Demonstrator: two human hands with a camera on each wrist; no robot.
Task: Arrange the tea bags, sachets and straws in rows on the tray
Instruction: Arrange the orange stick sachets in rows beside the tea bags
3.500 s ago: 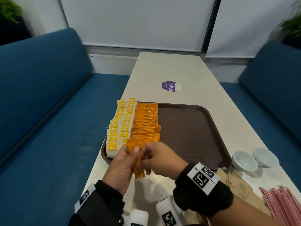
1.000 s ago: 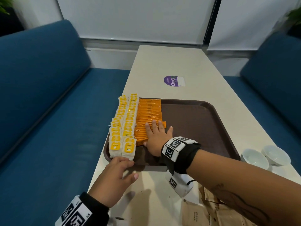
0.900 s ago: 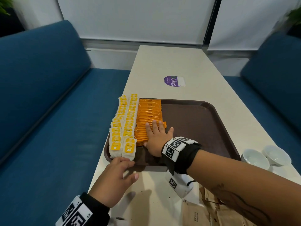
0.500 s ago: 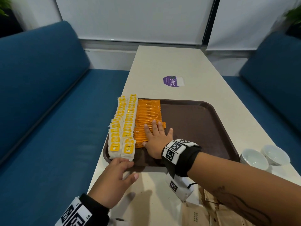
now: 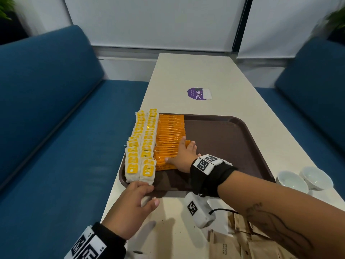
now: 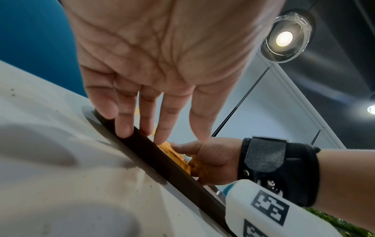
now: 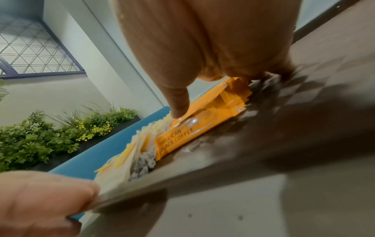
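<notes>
The right hand (image 5: 183, 157) lies flat, palm down, on the near part of the row of orange coffee sachets (image 5: 169, 136), its fingers straight and spread over them and its thumb pressing the nearest sachet; it grips nothing. This row runs front to back on the left part of the brown tray (image 5: 233, 141), the flat glossy packets overlapping like shingles, their ends crimped in a zigzag. Just left of them, touching, stand two rows of white tea bags (image 5: 141, 144) with yellow paper tags, soft and pillowy, reaching the tray's left rim. The left hand (image 5: 130, 206) rests at the tray's near left corner, fingers straight and loosely together, their tips on the dark rim right before the nearest tea bags; it holds nothing. The tray is matt plastic with rounded corners and a fine checkered texture, and sits on a pale table (image 5: 196, 71). Brown paper sachets (image 5: 229, 243) lie loose on the table near the right forearm.
</notes>
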